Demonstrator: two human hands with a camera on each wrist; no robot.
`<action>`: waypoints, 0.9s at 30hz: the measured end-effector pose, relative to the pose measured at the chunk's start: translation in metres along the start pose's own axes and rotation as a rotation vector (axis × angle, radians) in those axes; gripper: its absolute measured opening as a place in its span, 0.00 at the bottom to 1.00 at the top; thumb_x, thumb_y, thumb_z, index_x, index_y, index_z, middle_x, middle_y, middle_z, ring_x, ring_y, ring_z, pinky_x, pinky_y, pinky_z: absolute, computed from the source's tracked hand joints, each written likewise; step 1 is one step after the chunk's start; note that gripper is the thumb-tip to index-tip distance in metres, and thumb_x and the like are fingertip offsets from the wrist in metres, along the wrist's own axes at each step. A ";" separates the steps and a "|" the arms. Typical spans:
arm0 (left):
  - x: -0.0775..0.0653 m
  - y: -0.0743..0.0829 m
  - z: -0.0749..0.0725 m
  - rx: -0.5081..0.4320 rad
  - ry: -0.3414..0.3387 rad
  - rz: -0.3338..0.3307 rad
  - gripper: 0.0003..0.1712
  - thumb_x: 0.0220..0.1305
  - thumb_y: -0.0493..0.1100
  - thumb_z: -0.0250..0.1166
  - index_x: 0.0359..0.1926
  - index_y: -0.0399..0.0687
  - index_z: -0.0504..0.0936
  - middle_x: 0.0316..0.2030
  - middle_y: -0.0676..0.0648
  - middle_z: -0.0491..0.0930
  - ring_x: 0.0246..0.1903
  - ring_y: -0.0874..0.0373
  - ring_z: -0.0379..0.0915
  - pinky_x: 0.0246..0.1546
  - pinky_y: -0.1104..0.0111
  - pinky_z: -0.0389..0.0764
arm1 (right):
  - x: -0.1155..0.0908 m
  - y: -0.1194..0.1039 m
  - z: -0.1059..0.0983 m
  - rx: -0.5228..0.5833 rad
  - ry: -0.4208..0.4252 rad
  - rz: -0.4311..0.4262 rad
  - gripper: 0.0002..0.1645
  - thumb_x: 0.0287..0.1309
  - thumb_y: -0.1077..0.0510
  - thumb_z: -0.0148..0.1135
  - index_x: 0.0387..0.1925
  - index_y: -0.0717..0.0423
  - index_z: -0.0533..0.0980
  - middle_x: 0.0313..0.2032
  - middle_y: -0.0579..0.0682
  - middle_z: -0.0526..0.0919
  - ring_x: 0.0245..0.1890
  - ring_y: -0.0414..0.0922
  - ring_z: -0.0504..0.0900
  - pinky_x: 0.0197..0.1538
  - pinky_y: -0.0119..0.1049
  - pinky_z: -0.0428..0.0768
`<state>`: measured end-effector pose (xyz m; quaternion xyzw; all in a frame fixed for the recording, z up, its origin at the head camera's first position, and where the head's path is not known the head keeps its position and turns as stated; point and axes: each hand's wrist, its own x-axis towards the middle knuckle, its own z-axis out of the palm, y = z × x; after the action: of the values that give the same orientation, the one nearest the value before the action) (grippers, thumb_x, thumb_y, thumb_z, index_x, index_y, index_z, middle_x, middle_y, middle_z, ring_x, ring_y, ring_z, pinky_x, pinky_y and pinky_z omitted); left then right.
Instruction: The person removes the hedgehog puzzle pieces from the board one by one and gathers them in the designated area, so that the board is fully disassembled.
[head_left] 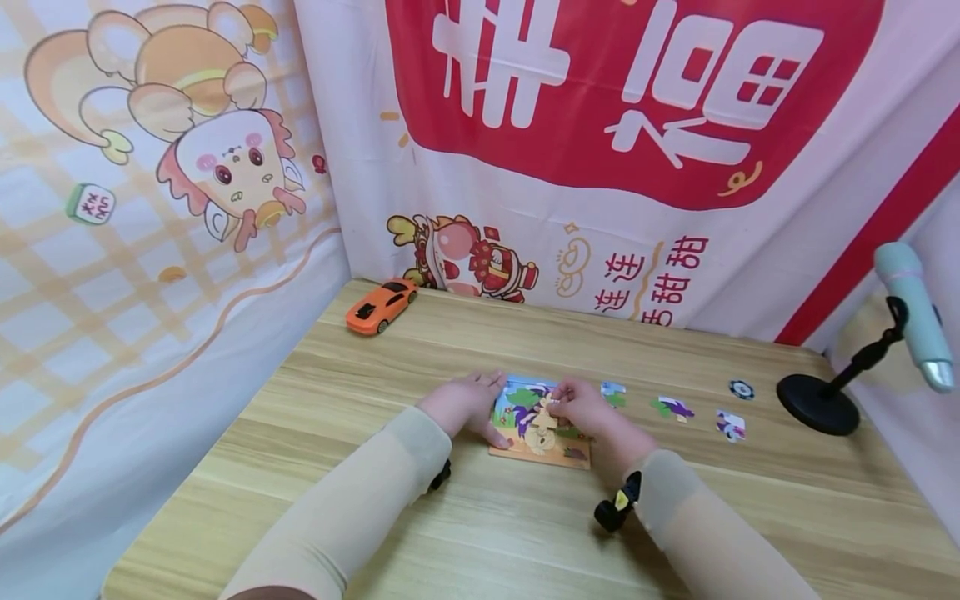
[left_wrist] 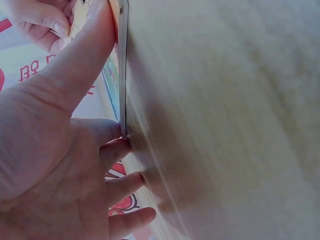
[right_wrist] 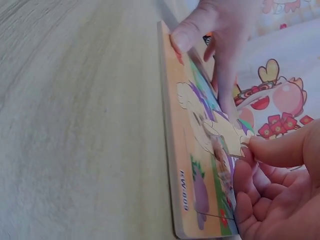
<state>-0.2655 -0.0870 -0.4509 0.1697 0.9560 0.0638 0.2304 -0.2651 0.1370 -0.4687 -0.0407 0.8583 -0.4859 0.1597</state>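
- From where I stand, the puzzle board (head_left: pixel 536 456) lies flat on the wooden surface (head_left: pixel 510 537), between the person's two hands.
- The left hand (head_left: pixel 472 406) is spread, not clenched: its thumb lies on the board's near left corner, and the other fingers stretch out by the left edge, the index touching it.
- The right hand (head_left: pixel 592 410) pinches a cream puzzle piece (right_wrist: pixel 230 135) between thumb and fingers, over the middle of the board; I can't tell whether the piece's underside touches the board.
- That piece looks thin, stiff and light, wood or thick card by my guess. It should weigh next to nothing and won't bend to suit a poor fit.
- Its printed face may be a little slick, so I'd hold it by opposite cut edges, keeping the fingertips off the underside.
- The narrow tabs look the weakest part; twisting or forcing them could chip a corner.
- The board seems rigid and light enough to skid when pressed; its plain border is the place to steady it.
- To the right lie a blue-green piece (head_left: pixel 613 394), a purple-green piece (head_left: pixel 675 407) and a white-purple piece (head_left: pixel 731 426), flat on the surface; a pinch across the edges should lift each.
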 end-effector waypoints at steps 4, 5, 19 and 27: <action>0.001 0.000 0.002 0.011 0.001 0.013 0.72 0.42 0.75 0.69 0.79 0.51 0.44 0.78 0.51 0.41 0.75 0.46 0.39 0.73 0.54 0.46 | -0.006 0.003 -0.014 0.077 -0.018 -0.040 0.05 0.66 0.65 0.60 0.39 0.64 0.72 0.32 0.55 0.79 0.31 0.49 0.78 0.36 0.42 0.80; 0.001 0.000 0.002 0.015 0.001 0.016 0.72 0.42 0.76 0.69 0.79 0.51 0.43 0.78 0.51 0.41 0.75 0.45 0.39 0.73 0.54 0.46 | -0.009 0.003 -0.020 0.092 -0.025 -0.060 0.06 0.66 0.65 0.59 0.40 0.65 0.71 0.33 0.56 0.79 0.32 0.49 0.78 0.38 0.43 0.80; -0.002 0.000 0.000 -0.001 0.008 0.009 0.71 0.43 0.75 0.70 0.79 0.50 0.44 0.78 0.50 0.41 0.75 0.46 0.38 0.73 0.54 0.46 | -0.060 0.040 -0.133 0.003 0.025 -0.014 0.11 0.70 0.62 0.55 0.42 0.69 0.72 0.35 0.53 0.80 0.32 0.48 0.77 0.36 0.40 0.77; -0.005 0.002 -0.002 0.002 0.003 0.006 0.70 0.44 0.74 0.70 0.79 0.50 0.45 0.78 0.50 0.42 0.75 0.46 0.39 0.73 0.54 0.47 | -0.081 0.086 -0.145 -0.047 -0.005 0.093 0.06 0.67 0.67 0.56 0.39 0.69 0.72 0.31 0.51 0.80 0.31 0.45 0.76 0.32 0.35 0.78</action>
<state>-0.2619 -0.0865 -0.4469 0.1730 0.9559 0.0636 0.2286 -0.2266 0.3192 -0.4534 -0.0056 0.8700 -0.4576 0.1835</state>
